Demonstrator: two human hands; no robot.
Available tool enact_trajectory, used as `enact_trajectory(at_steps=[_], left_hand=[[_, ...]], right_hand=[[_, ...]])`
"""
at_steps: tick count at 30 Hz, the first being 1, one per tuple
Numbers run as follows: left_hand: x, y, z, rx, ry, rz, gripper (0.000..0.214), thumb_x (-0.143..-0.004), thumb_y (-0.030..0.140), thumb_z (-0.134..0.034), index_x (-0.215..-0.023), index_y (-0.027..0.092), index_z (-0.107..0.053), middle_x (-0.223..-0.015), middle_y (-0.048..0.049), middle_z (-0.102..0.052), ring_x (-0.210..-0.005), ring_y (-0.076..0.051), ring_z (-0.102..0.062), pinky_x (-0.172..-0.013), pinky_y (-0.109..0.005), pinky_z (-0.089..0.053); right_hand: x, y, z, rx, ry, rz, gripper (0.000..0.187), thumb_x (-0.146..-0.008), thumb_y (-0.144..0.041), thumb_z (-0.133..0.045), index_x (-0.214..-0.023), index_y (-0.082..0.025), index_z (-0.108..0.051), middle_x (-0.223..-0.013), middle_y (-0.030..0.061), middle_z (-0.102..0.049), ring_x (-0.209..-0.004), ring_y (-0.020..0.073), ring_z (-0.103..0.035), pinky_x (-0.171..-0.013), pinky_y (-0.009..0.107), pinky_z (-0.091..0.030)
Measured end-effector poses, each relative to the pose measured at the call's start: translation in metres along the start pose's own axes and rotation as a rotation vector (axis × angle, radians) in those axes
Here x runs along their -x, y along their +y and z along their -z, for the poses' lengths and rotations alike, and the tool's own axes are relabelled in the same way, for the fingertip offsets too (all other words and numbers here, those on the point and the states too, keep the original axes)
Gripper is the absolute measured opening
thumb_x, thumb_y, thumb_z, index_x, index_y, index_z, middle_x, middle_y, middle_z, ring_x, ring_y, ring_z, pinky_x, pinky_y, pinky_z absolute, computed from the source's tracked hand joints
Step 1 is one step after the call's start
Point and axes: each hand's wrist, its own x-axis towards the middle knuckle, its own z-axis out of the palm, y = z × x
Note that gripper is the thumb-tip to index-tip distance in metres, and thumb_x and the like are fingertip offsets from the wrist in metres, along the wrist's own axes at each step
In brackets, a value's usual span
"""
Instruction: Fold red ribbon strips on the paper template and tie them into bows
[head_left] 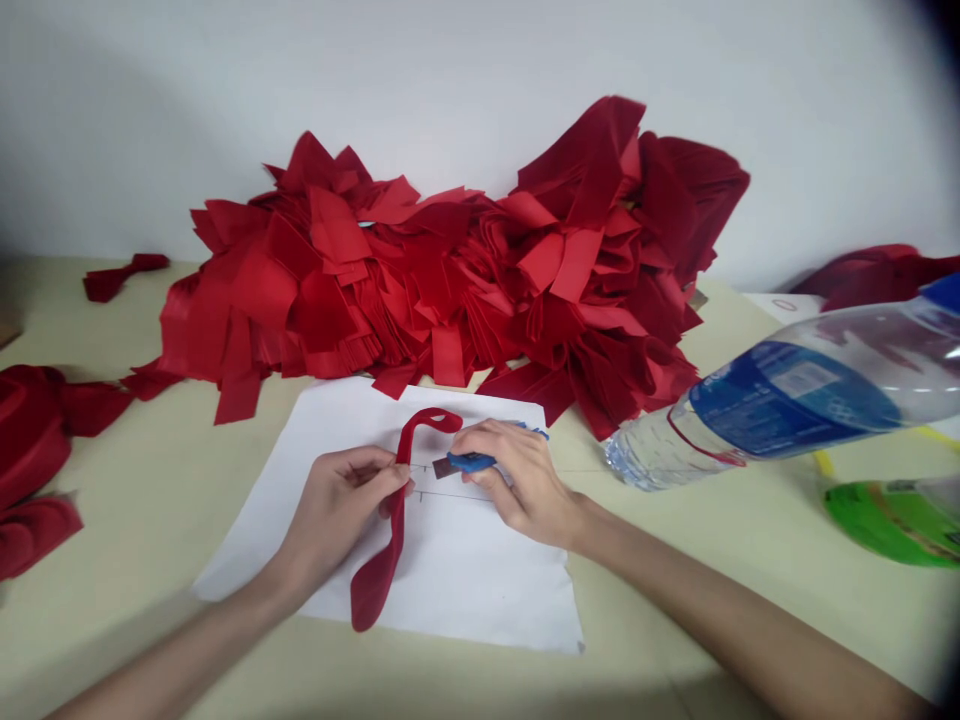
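Observation:
My left hand (346, 500) pinches the middle of a red velvet ribbon strip (396, 520) between thumb and fingers. The strip's upper end curls to the right, and its lower end forms a wide loop. Just to the right, my right hand (517, 480) is closed around a small blue tool (474, 461) with a flat dark metal end pointing at the ribbon. My fingers cover most of the tool, so its kind is unclear. A small gap separates its tip from the ribbon. Both hands are over a white paper sheet (480, 590) with drawn lines and short marks.
A large heap of red ribbon pieces (420, 280) lies against the wall. More red ribbon (34, 430) lies at left, and a small red bow (124, 277) behind it. At right are a large water bottle with a blue label (795, 390) and a green-labelled item (892, 520).

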Motion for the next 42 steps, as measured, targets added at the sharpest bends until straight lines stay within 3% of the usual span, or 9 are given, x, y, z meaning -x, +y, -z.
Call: enact_trajectory(at_steps=[10,16,19,23,25,28,32,37,42], left_hand=[[-0.005,-0.004,0.001,0.067,0.125,0.039,0.015,-0.074,0.027,-0.065,-0.063,0.017,-0.066,-0.067,-0.0025,-0.066,-0.068,-0.016,-0.057,-0.061,-0.026,-0.04],[-0.002,-0.002,0.003,0.217,-0.016,0.024,0.018,-0.079,0.032,-0.064,-0.067,0.018,-0.066,-0.075,-0.0033,-0.069,-0.075,-0.018,-0.061,-0.071,-0.028,-0.044],[0.0,0.0,0.003,0.307,-0.135,0.019,0.018,-0.079,0.032,-0.064,-0.067,0.019,-0.066,-0.079,-0.0033,-0.069,-0.082,-0.018,-0.061,-0.077,-0.028,-0.043],[0.005,0.002,0.001,0.303,-0.226,0.029,0.018,-0.08,0.034,-0.064,-0.071,0.019,-0.069,-0.085,-0.0051,-0.07,-0.088,-0.02,-0.061,-0.08,-0.029,-0.044],[0.007,0.003,0.0,0.292,-0.242,0.03,0.018,-0.08,0.035,-0.064,-0.072,0.019,-0.069,-0.086,-0.0051,-0.07,-0.088,-0.021,-0.061,-0.082,-0.03,-0.043],[0.008,0.003,-0.001,0.267,-0.254,0.011,0.017,-0.081,0.034,-0.063,-0.073,0.02,-0.069,-0.078,-0.0021,-0.067,-0.08,-0.017,-0.059,-0.077,-0.027,-0.042],[0.009,0.002,-0.002,0.215,-0.265,-0.023,0.02,-0.081,0.033,-0.063,-0.066,0.02,-0.065,-0.064,0.0021,-0.057,-0.064,-0.012,-0.049,-0.064,-0.024,-0.038],[0.009,0.003,-0.002,0.202,-0.357,-0.024,0.019,-0.085,0.034,-0.058,-0.078,0.02,-0.068,-0.076,-0.0013,-0.063,-0.072,-0.015,-0.051,-0.071,-0.028,-0.039],[0.009,0.004,-0.002,0.288,-0.422,-0.014,0.018,-0.085,0.035,-0.058,-0.081,0.02,-0.068,-0.082,-0.0034,-0.066,-0.083,-0.018,-0.057,-0.08,-0.029,-0.04]], right_hand=[[0.009,-0.003,0.007,-0.07,0.21,-0.13,0.02,-0.096,-0.025,-0.025,-0.115,-0.023,-0.032,-0.09,0.0068,-0.056,-0.076,0.0159,-0.058,-0.067,0.032,-0.05],[-0.001,0.004,0.008,0.019,0.088,-0.274,0.019,-0.083,-0.018,-0.051,-0.102,-0.022,-0.052,-0.094,0.0066,-0.061,-0.087,0.0216,-0.056,-0.079,0.04,-0.046],[-0.005,0.017,0.014,0.05,0.037,-0.377,0.025,-0.074,-0.009,-0.054,-0.095,-0.02,-0.06,-0.095,0.0074,-0.063,-0.091,0.0241,-0.055,-0.083,0.044,-0.045],[-0.009,0.018,0.02,-0.014,-0.037,-0.379,0.042,-0.063,0.002,-0.049,-0.093,-0.022,-0.065,-0.102,0.0039,-0.065,-0.106,0.0219,-0.054,-0.093,0.041,-0.043],[-0.013,0.005,0.021,-0.09,-0.022,-0.382,0.041,-0.067,0.003,-0.045,-0.093,-0.023,-0.065,-0.103,0.0028,-0.065,-0.107,0.0192,-0.055,-0.094,0.039,-0.043],[-0.019,-0.021,0.019,-0.266,-0.05,-0.429,0.021,-0.08,-0.01,-0.055,-0.094,-0.021,-0.065,-0.098,0.0022,-0.067,-0.095,0.0168,-0.06,-0.087,0.034,-0.047],[-0.022,-0.046,0.016,-0.308,-0.12,-0.538,0.006,-0.076,-0.022,-0.07,-0.082,-0.022,-0.069,-0.084,-0.0019,-0.07,-0.078,0.0145,-0.063,-0.073,0.027,-0.048],[-0.027,-0.051,0.022,-0.352,-0.112,-0.555,0.015,-0.082,-0.013,-0.061,-0.071,-0.02,-0.067,-0.072,-0.0036,-0.07,-0.07,0.0123,-0.062,-0.066,0.025,-0.044],[-0.028,-0.046,0.022,-0.644,-0.151,-0.676,0.013,-0.084,-0.018,-0.059,-0.072,-0.016,-0.065,-0.072,0.0002,-0.067,-0.071,0.0122,-0.062,-0.064,0.024,-0.045]])
